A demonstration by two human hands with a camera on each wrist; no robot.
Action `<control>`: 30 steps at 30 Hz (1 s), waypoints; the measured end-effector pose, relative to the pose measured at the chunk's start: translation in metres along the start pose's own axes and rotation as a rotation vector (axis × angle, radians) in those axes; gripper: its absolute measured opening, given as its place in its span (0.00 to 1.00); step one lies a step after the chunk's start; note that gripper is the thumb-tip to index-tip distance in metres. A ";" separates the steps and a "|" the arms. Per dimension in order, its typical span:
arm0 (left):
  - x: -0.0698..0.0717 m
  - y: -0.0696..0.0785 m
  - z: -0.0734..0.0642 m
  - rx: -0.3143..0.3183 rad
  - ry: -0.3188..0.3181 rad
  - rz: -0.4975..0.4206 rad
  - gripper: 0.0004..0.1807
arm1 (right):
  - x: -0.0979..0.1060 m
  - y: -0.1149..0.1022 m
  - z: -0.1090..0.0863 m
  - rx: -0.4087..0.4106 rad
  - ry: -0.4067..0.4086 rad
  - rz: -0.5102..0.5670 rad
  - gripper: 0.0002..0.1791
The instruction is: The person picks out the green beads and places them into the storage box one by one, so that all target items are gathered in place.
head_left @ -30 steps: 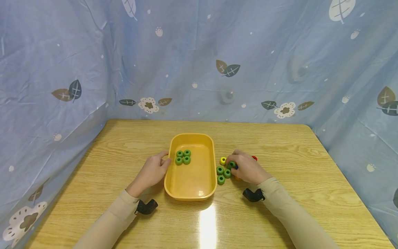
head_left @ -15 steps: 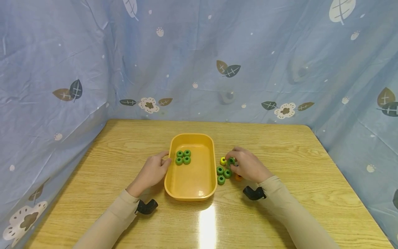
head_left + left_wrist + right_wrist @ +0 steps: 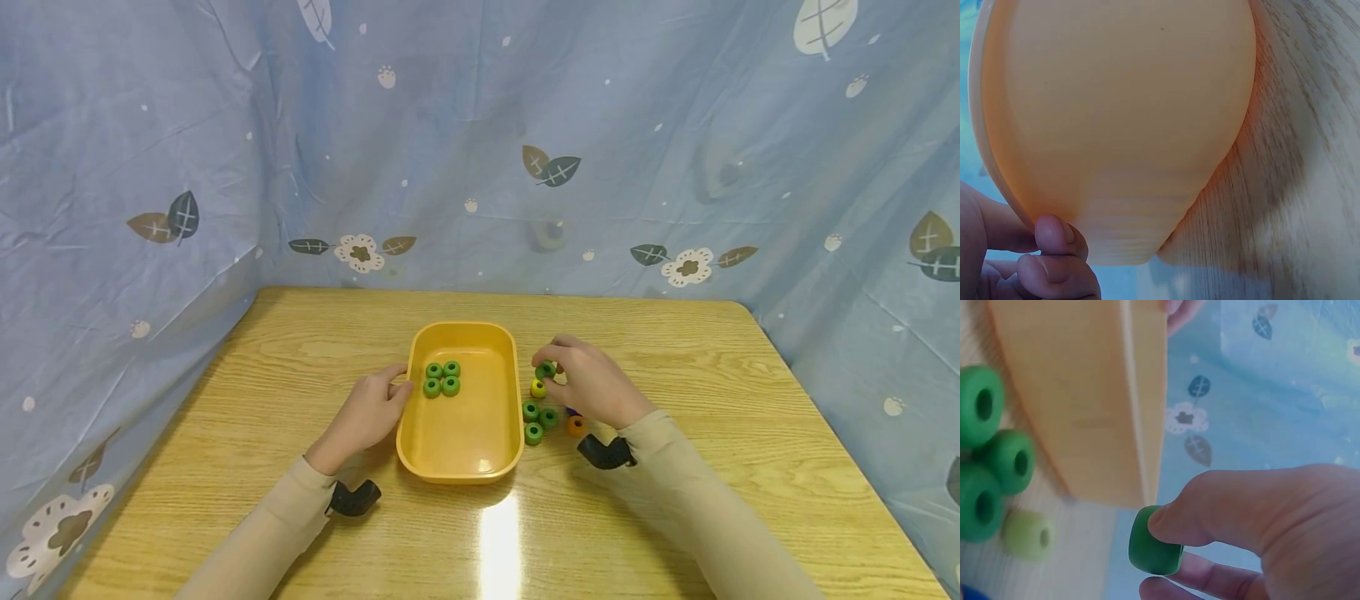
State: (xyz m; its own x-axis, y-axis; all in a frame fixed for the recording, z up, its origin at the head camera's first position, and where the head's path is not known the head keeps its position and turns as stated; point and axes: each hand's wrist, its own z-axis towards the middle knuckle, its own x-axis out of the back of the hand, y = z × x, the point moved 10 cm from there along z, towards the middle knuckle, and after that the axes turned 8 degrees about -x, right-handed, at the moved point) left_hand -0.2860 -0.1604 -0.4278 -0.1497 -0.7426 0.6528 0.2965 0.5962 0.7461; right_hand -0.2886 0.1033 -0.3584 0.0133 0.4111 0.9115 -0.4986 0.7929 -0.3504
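Observation:
A yellow-orange tray (image 3: 480, 429) lies on the wooden table, with several green beads (image 3: 451, 385) grouped inside near its left side. At the left rim, my left hand (image 3: 371, 410) grips the tray wall; in the left wrist view, fingertips (image 3: 1057, 275) show against the wall. My right hand (image 3: 596, 385) pinches a single green bead (image 3: 1152, 544) between thumb and fingers, raised off the table just right of the tray. Below it on the table are a yellow bead (image 3: 538, 389) and other green beads (image 3: 533, 432).
An orange bead (image 3: 577, 427) and a partly hidden blue bead (image 3: 572, 412) lie under my right wrist. A patterned blue cloth (image 3: 480, 150) hangs behind the table (image 3: 315, 325). Each wrist wears a black camera mount (image 3: 606, 451).
My right hand has lifted a green bead from the group and moved it up and left, toward the tray. The orange bead has come into fuller view. The left hand stays put.

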 end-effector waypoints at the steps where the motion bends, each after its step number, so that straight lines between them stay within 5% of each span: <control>1: 0.000 0.000 0.000 -0.002 0.000 0.000 0.26 | 0.001 -0.002 0.001 0.000 -0.003 0.000 0.12; 18: 0.000 0.000 -0.001 -0.007 0.004 0.007 0.26 | -0.003 -0.054 0.020 0.134 -0.005 0.009 0.11; 30: 0.000 0.000 0.000 -0.008 0.001 0.007 0.26 | -0.030 -0.085 0.041 0.188 -0.083 -0.015 0.10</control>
State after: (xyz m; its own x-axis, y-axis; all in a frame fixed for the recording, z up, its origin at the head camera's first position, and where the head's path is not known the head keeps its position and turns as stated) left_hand -0.2858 -0.1608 -0.4281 -0.1465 -0.7385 0.6582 0.3054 0.5991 0.7402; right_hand -0.2819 0.0049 -0.3468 -0.0452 0.3551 0.9337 -0.6520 0.6977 -0.2968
